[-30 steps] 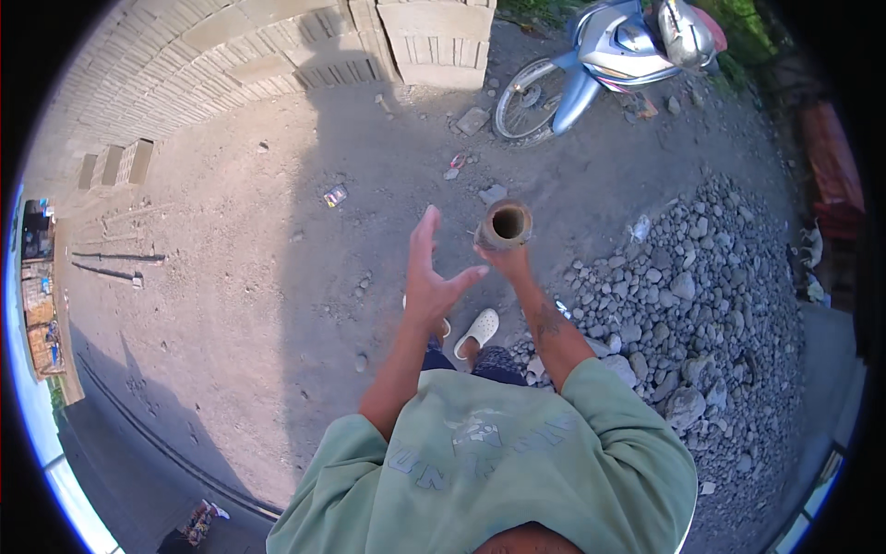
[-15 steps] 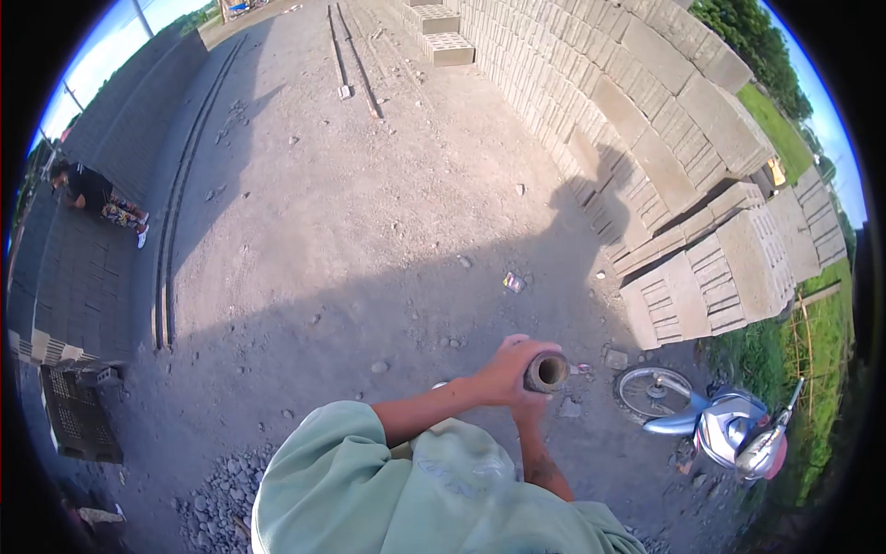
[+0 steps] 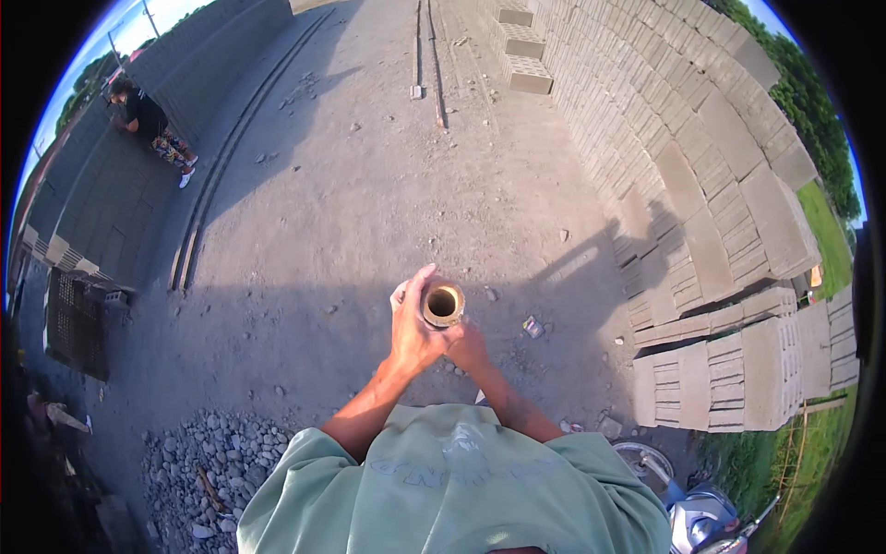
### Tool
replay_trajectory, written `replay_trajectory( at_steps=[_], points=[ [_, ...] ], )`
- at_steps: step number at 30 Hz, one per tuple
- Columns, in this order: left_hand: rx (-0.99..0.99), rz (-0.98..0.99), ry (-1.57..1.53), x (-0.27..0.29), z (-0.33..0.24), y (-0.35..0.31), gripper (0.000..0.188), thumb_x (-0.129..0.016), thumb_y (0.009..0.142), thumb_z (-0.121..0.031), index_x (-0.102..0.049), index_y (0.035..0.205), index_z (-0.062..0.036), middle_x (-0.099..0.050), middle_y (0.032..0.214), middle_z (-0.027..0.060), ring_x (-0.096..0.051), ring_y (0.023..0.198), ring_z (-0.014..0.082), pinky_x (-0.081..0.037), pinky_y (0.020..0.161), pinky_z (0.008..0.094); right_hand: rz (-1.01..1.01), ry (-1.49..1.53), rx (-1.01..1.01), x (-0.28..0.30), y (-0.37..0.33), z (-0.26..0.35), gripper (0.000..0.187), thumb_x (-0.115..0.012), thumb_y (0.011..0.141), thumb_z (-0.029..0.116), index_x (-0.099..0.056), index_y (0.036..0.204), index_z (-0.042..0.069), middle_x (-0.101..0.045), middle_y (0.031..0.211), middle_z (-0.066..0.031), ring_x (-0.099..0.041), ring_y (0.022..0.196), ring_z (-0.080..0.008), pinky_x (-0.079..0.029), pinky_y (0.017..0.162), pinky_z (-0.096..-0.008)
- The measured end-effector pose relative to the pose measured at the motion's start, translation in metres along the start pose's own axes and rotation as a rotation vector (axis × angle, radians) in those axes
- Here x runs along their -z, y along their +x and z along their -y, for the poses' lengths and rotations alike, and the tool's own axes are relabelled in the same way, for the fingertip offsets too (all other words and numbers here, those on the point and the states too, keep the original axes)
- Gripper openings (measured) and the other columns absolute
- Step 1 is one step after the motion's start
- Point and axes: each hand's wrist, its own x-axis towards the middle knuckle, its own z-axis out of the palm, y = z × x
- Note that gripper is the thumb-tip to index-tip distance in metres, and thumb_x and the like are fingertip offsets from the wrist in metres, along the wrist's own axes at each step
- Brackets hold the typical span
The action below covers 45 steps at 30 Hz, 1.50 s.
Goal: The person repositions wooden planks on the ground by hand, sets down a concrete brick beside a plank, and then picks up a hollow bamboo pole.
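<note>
A hollow round pipe points its open end up toward me, in front of my chest. Its rim is rough and brownish, and the inside is dark. Around its left side wraps my left hand, with the thumb and fingers up near the rim. My right hand closes on the pipe from the right and a little lower, partly hidden behind the left wrist and the pipe. Both arms reach forward from a pale green shirt. The rest of the pipe's length is hidden beneath the rim and my hands.
Stacked concrete blocks form a wall on the right; another block wall stands left, where a person leans. Metal rails lie on the gravelly ground. A stone pile is lower left, a motorcycle lower right.
My hands and the pipe have swung left and forward, from right of my body to in front of it. My view has turned right, and the motorcycle sits lower in the picture.
</note>
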Motion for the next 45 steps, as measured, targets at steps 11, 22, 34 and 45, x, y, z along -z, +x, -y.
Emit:
replay_trajectory(
  at_steps=[11,22,34,45],
  points=[
    [0.479,-0.280,-0.045,-0.064,0.116,0.003,0.059,-0.075,0.055,-0.014,-0.053,0.109,-0.0046,-0.065,0.095,0.0130,-0.063,0.090,0.0254,-0.048,0.081,0.0353,0.905,-0.075,-0.284,0.134,-0.081,-0.118,0.052,-0.062,0.081,0.034,-0.053,0.123,0.005,-0.058,0.116,-0.0194,-0.054,0.110,-0.0320,-0.041,0.093,-0.0386],
    [0.408,-0.278,0.152,-0.058,0.123,0.015,0.065,-0.078,0.055,-0.022,-0.053,0.113,-0.0068,-0.056,0.111,0.0138,-0.052,0.106,0.0310,-0.042,0.091,0.0399,0.361,0.057,-0.253,0.118,-0.022,-0.090,0.029,-0.052,0.088,0.023,-0.063,0.106,0.003,-0.068,0.079,-0.0109,-0.065,0.070,-0.0200,-0.049,0.065,-0.0309],
    [0.380,-0.148,0.177,-0.026,0.134,0.000,0.066,-0.078,0.054,-0.026,-0.055,0.114,-0.0128,-0.057,0.108,0.0084,-0.049,0.108,0.0323,-0.036,0.094,0.0441,0.298,0.226,0.272,0.047,0.103,0.053,0.050,-0.076,0.072,0.020,-0.057,0.116,0.006,-0.061,0.110,-0.0122,-0.058,0.102,-0.0216,-0.047,0.081,-0.0331],
    [0.419,-0.234,0.075,-0.013,0.133,-0.028,0.070,-0.079,0.057,-0.029,-0.050,0.119,-0.0134,-0.054,0.115,0.0102,-0.049,0.110,0.0306,-0.037,0.094,0.0430,0.109,0.371,0.048,0.002,0.073,0.053,0.015,-0.073,0.075,0.009,-0.067,0.083,-0.002,-0.067,0.078,-0.0079,-0.062,0.066,-0.0129,-0.050,0.062,-0.0265]
  ],
)
